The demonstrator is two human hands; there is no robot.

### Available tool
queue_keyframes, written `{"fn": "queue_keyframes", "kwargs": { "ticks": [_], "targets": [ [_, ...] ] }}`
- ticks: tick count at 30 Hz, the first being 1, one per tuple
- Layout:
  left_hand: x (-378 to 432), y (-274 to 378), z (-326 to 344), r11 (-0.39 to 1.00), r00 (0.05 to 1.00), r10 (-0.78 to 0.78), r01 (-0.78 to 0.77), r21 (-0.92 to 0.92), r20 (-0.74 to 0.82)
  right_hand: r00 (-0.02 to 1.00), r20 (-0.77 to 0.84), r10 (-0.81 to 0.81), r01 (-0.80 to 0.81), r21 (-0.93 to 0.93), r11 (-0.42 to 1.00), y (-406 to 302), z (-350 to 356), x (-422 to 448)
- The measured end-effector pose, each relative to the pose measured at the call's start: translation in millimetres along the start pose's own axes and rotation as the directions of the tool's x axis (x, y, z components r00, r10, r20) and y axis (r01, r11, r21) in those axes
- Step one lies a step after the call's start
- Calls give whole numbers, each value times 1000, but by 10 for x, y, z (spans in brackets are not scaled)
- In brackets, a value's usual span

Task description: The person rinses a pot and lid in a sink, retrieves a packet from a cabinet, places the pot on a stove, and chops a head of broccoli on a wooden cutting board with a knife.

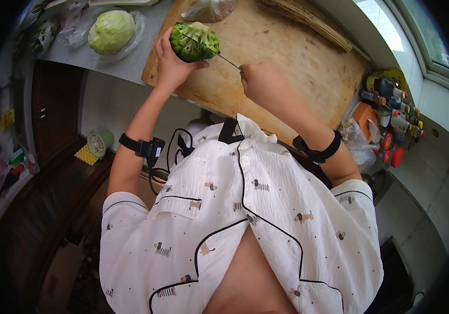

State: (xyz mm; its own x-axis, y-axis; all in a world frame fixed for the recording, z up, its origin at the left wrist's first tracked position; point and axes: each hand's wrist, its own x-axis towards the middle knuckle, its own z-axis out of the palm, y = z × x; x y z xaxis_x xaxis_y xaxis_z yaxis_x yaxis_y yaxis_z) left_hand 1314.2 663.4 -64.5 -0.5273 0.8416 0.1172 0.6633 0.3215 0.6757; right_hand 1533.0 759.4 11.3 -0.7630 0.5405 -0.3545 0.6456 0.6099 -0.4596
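Note:
A head of broccoli (193, 45) lies near the left side of a large wooden board (279, 51), its pale stem side turned up. My left hand (173, 61) holds it from the left, fingers behind and thumb along the near side. My right hand (261, 80) is closed around the handle of a knife (228, 61), whose handle is mostly hidden in the fist. The thin blade runs leftward from my fist and lies across the broccoli, among the florets. How deep the edge sits cannot be made out.
Left of the board, a cabbage (112, 32) rests on plastic on the grey counter (69, 53). Behind the broccoli is a plastic bag with brown contents (210, 10). A straw broom (307, 23) lies along the far right edge. Bottles (385, 88) and an orange container (364, 117) crowd the right side.

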Motion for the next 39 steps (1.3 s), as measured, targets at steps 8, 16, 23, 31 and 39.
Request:
{"fn": "queue_keyframes", "kwargs": {
  "ticks": [8, 16, 23, 31, 39],
  "targets": [
    [69, 1, -86, 996, 985, 81, -75, -43, 154, 997, -21, 69, -68, 24, 997, -115, -122, -259],
    [354, -145, -144, 982, 905, 133, -66, -174, 405, 996, -43, 77, -78, -35, 996, -110, -441, -459],
    [539, -258, -118, 964, 873, 147, -21, -264, 466, 1000, -4, 17, -17, -75, 997, 106, -382, -368],
    [657, -268, -148, 947, 829, 167, 16, -321, 534, 999, 36, 18, -15, -63, 998, 242, -288, -239],
    [678, -250, -134, 945, 807, 196, -3, -328, 557, 996, 84, -8, 11, -44, 999, 508, 47, -34]
  ]
}}
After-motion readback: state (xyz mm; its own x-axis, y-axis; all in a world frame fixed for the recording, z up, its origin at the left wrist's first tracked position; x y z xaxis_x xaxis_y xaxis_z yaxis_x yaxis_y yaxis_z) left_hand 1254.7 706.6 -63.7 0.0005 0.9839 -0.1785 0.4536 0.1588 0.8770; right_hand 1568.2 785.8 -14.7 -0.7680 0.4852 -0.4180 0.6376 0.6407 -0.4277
